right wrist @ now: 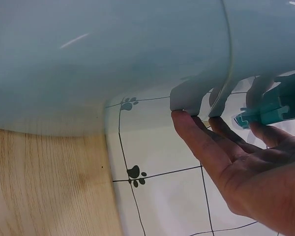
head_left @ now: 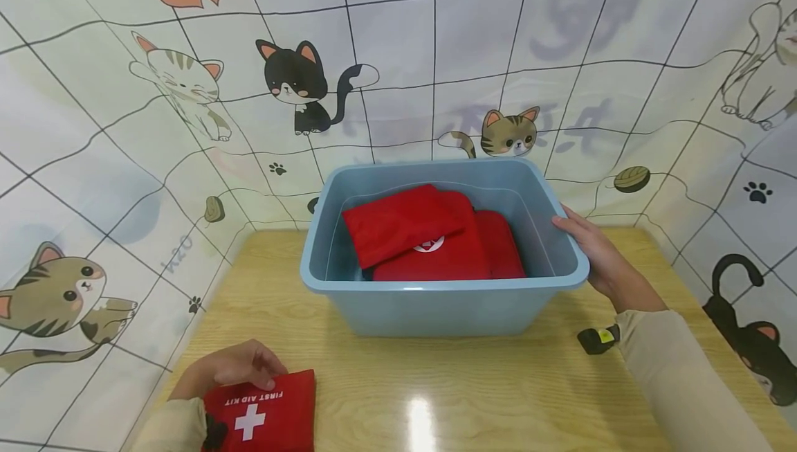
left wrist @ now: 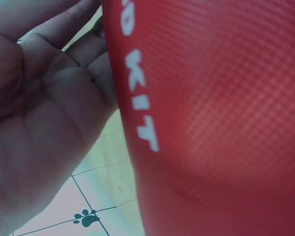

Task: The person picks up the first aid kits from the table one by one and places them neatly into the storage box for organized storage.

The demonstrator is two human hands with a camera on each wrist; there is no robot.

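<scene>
My left hand (head_left: 239,365) grips the top edge of a red first aid kit pouch (head_left: 292,410) at the front left, thumb over its printed face. White lettering and a white cross mark the pouch. In the left wrist view the pouch (left wrist: 216,118) fills the right side, beside the palm (left wrist: 44,103). A light blue plastic bin (head_left: 436,310) stands at the back middle of the table. My right hand (head_left: 594,251) holds its right rim, fingertips against the outer wall in the right wrist view. Inside the bin lie several red pouches (head_left: 405,223), one slanted across the others.
The wooden table (head_left: 398,376) carries the bin and pouch. A cat-print sheet (head_left: 398,57) hangs right behind the bin and along both sides. A small black object with a yellow label (head_left: 598,339) shows by the right sleeve.
</scene>
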